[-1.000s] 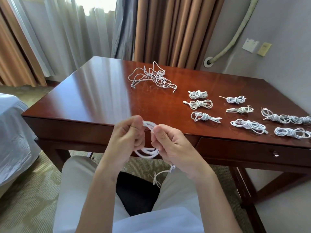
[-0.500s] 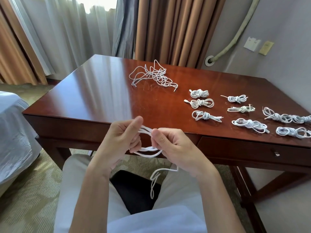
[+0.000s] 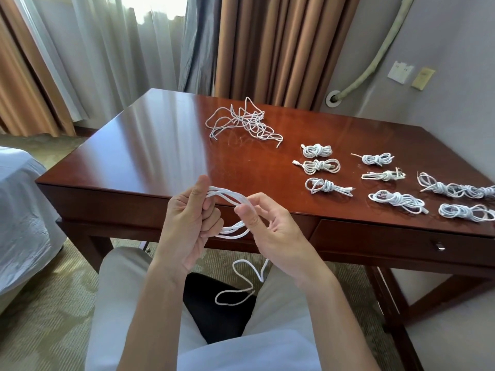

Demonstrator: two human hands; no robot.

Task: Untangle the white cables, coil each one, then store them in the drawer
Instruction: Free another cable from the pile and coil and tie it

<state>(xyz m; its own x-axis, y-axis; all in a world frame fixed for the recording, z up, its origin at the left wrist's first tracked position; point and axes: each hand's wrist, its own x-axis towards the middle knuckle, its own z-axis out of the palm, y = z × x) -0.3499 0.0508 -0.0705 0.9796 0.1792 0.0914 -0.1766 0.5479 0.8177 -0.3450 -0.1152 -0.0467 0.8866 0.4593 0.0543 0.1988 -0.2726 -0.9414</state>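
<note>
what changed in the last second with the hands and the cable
The left hand and right hand moved apart, stretching the cable loops wider between them; more loose cable tail hangs over the lap. Both hands kept their grip. The tangled pile and coiled cables on the table stayed put.

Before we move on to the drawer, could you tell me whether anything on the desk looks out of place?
Yes: a loose tangle of white cables lies uncoiled at the back of the desk, unlike the knotted bundles on the right. The drawer is shut.
</note>
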